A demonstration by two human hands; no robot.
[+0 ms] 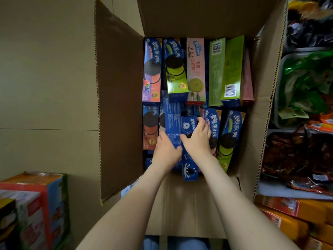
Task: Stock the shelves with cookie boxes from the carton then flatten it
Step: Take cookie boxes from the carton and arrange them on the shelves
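Cookie boxes (196,69) stand packed on edge inside the carton (119,105), whose flaps are folded out to leave the top open for reaching in. Near the carton's near wall, the left hand (166,150) curls round a plain blue box (172,121) and the right hand (197,139) grips a splash-printed box (189,170) just beside it, likely to lift both out together. Snack bags (306,83) fill shelves (268,191) right of the carton.

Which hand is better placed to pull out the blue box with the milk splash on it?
The right hand: its fingers wrap that blue box; the left hand grips the neighbouring box.
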